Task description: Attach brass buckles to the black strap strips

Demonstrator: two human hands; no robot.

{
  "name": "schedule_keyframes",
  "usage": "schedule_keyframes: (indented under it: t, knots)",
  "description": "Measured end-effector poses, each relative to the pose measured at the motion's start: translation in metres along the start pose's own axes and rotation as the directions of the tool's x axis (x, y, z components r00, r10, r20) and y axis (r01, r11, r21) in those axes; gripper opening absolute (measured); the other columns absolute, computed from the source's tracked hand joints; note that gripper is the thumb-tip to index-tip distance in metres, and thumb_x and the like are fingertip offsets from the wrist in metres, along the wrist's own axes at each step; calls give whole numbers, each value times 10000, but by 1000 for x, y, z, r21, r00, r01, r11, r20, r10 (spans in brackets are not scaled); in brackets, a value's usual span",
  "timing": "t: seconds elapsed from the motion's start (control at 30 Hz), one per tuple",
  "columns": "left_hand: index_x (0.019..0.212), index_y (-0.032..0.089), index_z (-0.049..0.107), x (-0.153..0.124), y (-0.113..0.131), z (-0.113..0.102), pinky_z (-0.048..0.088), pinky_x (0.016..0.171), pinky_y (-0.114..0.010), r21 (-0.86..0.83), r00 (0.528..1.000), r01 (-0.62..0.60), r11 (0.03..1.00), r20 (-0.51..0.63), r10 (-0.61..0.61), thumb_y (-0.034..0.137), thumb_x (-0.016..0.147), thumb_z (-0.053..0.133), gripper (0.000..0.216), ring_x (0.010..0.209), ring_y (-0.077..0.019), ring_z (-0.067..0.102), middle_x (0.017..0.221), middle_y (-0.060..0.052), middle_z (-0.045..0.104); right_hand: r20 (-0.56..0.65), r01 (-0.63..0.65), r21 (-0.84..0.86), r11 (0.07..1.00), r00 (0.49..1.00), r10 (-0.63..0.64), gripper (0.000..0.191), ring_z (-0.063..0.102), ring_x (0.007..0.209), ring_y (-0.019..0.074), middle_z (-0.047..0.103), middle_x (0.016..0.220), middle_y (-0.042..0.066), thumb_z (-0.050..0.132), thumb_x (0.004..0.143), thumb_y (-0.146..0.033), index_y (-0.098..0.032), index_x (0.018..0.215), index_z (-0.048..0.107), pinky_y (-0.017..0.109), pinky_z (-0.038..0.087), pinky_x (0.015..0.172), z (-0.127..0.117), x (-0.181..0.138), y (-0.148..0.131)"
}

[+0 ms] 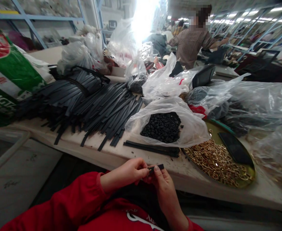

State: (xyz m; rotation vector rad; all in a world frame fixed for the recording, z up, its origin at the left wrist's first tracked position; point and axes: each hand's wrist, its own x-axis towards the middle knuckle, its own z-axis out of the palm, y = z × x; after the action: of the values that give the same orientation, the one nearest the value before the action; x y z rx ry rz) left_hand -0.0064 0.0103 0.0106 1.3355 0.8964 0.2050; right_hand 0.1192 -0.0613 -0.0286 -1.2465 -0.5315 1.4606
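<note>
A short black strap is pinched between both hands, just in front of the table edge. My left hand has thumb and fingers closed at the strap's left part, where a small gold glint shows; whether that is a buckle I cannot make out. With its thumb lying on top, my right hand grips the strap, and one end sticks out past the thumb. Straight ahead, small black pieces fill an open clear plastic bag. Gold buckles are heaped on a round tray to the right.
Long black strips lie piled at left beside a green bag. Several black strips rest near the table edge. A dark phone-like slab sits on the tray. Plastic bags crowd the back. Another person stands beyond.
</note>
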Motion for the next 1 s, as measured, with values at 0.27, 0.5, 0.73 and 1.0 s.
schedule_keyframes:
  t: [0.27, 0.5, 0.73, 1.0]
  knots:
    - [725, 173, 421, 3, -6, 2, 258, 361, -163, -93, 996, 77, 993, -28, -80, 381, 732, 485, 217, 404, -50, 386, 587, 42, 552, -13, 102, -247, 964, 994, -109, 305, 502, 537, 112, 543, 586, -20, 463, 818, -471, -183, 726, 503, 231, 392, 520, -3, 2, 1]
    - [735, 161, 481, -3, -9, 1, 289, 387, -163, 133, 985, 30, 991, -173, -6, 378, 749, 500, 218, 451, -73, 435, 585, 38, 551, 26, 238, -542, 806, 963, -267, 242, 494, 609, 128, 534, 658, -9, 556, 757, -418, -180, 755, 512, 232, 386, 564, -9, 5, -6]
    - [695, 156, 459, -1, 3, -11, 281, 384, -170, 36, 997, 59, 998, -50, -58, 444, 732, 551, 305, 432, -71, 428, 557, 46, 513, 223, 181, -426, 887, 971, -91, 245, 460, 584, 102, 492, 638, -33, 518, 790, -429, -186, 774, 489, 207, 365, 535, -8, 11, -19]
    - [914, 162, 540, 13, -1, -17, 328, 460, -190, 120, 999, -45, 992, -20, 48, 323, 813, 396, 238, 500, -95, 446, 594, 50, 477, 220, 327, -832, 449, 936, -274, 280, 553, 714, 171, 597, 746, 39, 414, 838, -401, -169, 800, 566, 265, 404, 643, -38, 74, -85]
